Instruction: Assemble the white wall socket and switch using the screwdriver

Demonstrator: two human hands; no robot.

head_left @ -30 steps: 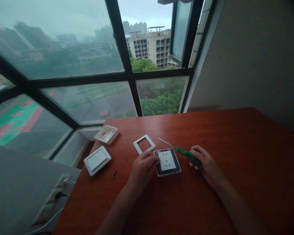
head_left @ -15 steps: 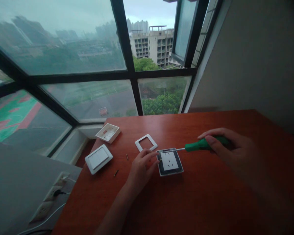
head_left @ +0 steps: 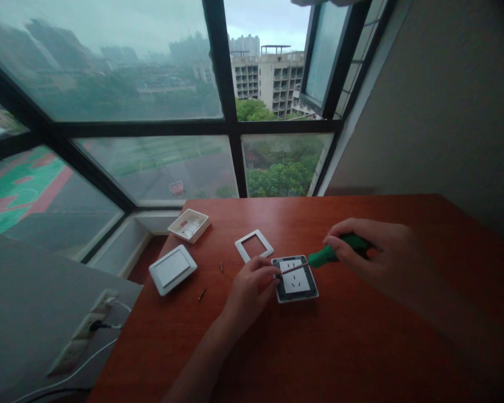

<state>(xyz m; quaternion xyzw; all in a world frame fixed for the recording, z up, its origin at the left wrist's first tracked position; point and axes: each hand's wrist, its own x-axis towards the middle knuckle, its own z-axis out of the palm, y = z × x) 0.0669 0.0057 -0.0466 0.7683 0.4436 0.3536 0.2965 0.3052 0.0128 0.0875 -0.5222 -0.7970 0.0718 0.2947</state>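
A white wall socket in a dark frame lies on the red-brown table. My left hand rests at the socket's left edge, fingers curled and pinched against it. My right hand is wrapped round the green handle of a screwdriver, held above the table. The metal shaft slants down and left, and its tip meets the socket's left side by my left fingertips.
A white square cover frame lies just behind the socket. A white switch plate and a white back box sit near the table's left edge. Two small screws lie between them. A large window stands behind.
My right hand lifted the screwdriver off the table and swung its tip over to the socket's left side. My left hand stayed at the socket's left edge.
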